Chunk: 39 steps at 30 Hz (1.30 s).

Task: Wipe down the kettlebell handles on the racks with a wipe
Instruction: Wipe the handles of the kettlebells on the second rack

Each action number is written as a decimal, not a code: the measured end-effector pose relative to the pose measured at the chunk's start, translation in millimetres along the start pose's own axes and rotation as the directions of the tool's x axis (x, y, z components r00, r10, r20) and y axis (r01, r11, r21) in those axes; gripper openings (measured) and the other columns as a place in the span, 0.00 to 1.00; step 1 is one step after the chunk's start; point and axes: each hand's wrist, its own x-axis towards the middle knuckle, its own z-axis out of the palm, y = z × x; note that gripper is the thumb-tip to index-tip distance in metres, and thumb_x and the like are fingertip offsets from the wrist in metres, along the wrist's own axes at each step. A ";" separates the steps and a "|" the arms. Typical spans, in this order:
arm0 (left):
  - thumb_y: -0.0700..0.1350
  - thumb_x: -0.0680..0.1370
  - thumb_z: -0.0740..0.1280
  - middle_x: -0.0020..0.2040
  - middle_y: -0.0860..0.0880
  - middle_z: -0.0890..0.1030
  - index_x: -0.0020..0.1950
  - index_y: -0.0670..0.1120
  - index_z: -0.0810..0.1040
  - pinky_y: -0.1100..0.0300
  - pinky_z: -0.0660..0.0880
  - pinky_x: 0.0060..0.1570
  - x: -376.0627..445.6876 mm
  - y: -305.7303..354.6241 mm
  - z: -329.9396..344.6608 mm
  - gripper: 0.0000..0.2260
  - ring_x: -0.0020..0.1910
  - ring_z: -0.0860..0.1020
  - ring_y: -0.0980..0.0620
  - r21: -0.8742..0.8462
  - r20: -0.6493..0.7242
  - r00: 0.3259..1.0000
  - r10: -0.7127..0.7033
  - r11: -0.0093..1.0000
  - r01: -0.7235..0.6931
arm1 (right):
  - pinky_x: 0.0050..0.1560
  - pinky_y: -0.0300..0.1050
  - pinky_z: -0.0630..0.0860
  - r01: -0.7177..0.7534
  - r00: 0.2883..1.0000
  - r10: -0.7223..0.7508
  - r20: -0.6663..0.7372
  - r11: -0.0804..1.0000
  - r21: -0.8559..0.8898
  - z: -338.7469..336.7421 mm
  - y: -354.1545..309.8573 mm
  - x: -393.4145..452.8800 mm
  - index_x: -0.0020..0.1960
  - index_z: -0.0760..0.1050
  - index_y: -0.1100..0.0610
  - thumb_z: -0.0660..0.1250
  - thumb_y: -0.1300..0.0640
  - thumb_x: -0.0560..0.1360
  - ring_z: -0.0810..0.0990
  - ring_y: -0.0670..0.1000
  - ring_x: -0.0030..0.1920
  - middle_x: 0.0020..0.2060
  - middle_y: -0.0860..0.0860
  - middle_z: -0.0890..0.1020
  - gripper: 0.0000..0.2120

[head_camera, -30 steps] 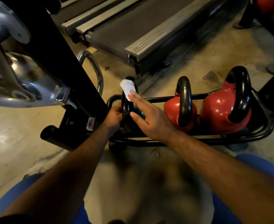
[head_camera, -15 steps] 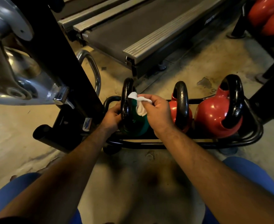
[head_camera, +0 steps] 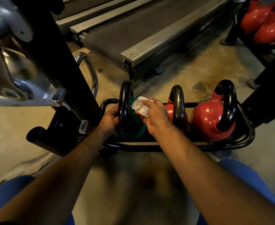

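Right hand pinches wipe; left hand grips green kettlebell's handle; stained concrete floor, treadmill behind.

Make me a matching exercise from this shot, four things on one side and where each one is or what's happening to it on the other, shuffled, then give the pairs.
Things:
1. green kettlebell
2. wipe
3. big red kettlebell
4. treadmill

States:
A. on the floor beyond the rack
B. pinched in the right hand
C. right end of the rack
D. handle gripped by the left hand

Pairs: 1-D, 2-B, 3-C, 4-A
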 end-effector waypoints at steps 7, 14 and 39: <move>0.42 0.78 0.69 0.64 0.47 0.77 0.63 0.49 0.78 0.70 0.77 0.47 1.0 -1.2 0.3 0.14 0.58 0.79 0.55 -0.043 0.019 1.000 -0.011 0.999 0.011 | 0.40 0.48 0.79 -0.010 1.000 0.010 -0.002 0.991 -0.130 -4.6 -4.5 5.0 0.49 0.75 0.55 0.56 0.73 0.77 0.80 0.55 0.44 0.49 0.58 0.80 0.16; 0.40 0.79 0.66 0.62 0.44 0.77 0.57 0.53 0.77 0.70 0.77 0.45 -0.3 0.5 1.4 0.10 0.55 0.78 0.56 -0.115 0.017 1.000 -0.012 0.993 0.014 | 0.44 0.46 0.79 0.052 0.999 -0.043 0.030 0.897 -0.439 -4.8 -1.1 8.9 0.46 0.77 0.53 0.59 0.70 0.77 0.77 0.53 0.49 0.52 0.54 0.79 0.14; 0.52 0.71 0.68 0.62 0.45 0.78 0.60 0.53 0.76 0.64 0.76 0.56 0.2 -8.4 -0.4 0.18 0.57 0.78 0.54 -0.090 0.042 0.999 0.029 0.996 -0.025 | 0.75 0.59 0.65 -0.245 0.836 0.304 0.458 0.952 -0.185 10.1 -20.5 -14.2 0.79 0.58 0.64 0.56 0.26 0.74 0.72 0.61 0.71 0.71 0.63 0.72 0.49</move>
